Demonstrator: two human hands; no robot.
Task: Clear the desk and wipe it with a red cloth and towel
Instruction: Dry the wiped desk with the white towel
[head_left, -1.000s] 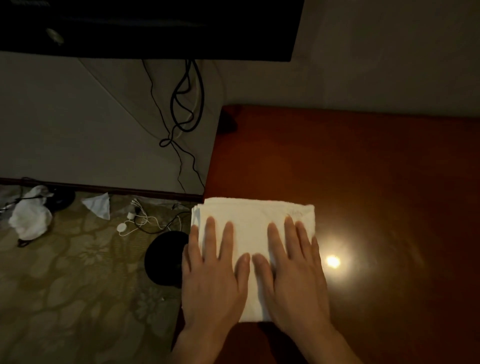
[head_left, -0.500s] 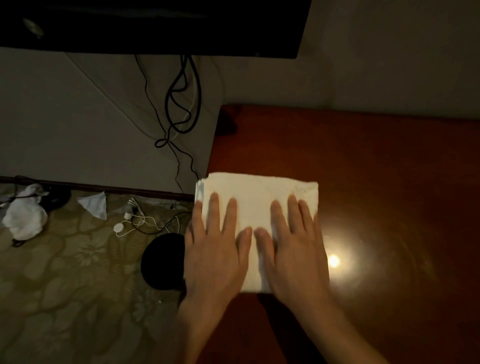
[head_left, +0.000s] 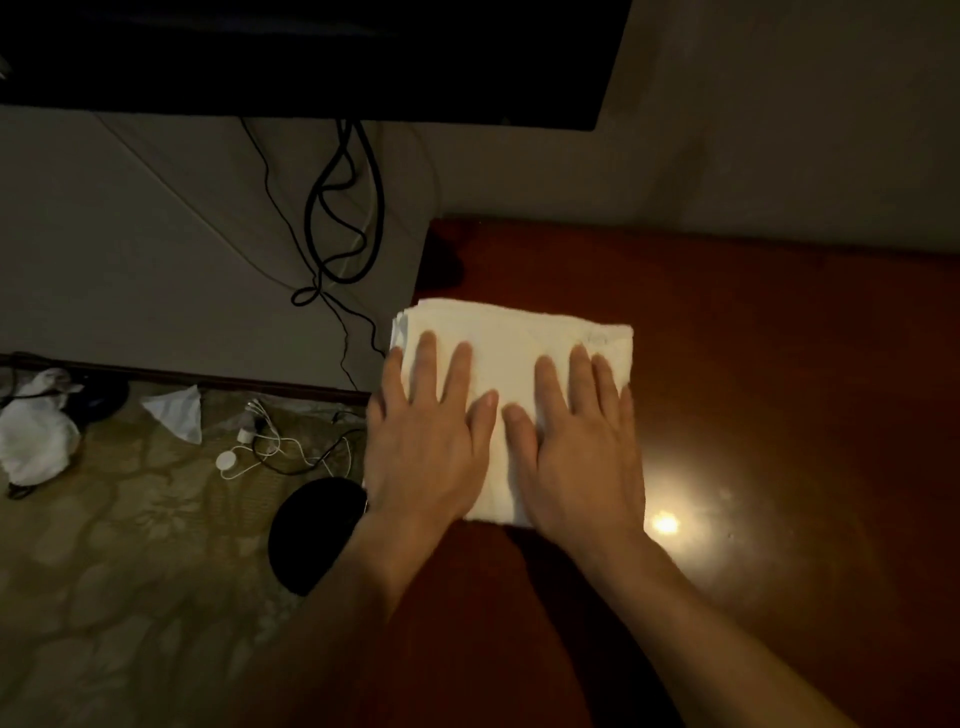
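Folded white towel (head_left: 519, 364) lying flat on the reddish-brown worktop (head_left: 753, 415), at the worktop's left edge and short of its far left corner. Left hand (head_left: 426, 447) and right hand (head_left: 576, 452) rest side by side on the towel's near half, palms down, fingers straight and slightly spread, thumbs almost meeting at the towel's midline. Flat, open palms spread pressure over the whole pad, which suits a pushing wipe stroke; the folded shape gives a thick, even wiping face. The towel's left margin slightly overhangs the worktop edge, probably so the stroke covers the border. A lamp glare (head_left: 665, 522) lies just right of the towel. No red cloth is visible. Left of the towel, on the floor: a black round object (head_left: 311, 530), a white cable (head_left: 260, 447).
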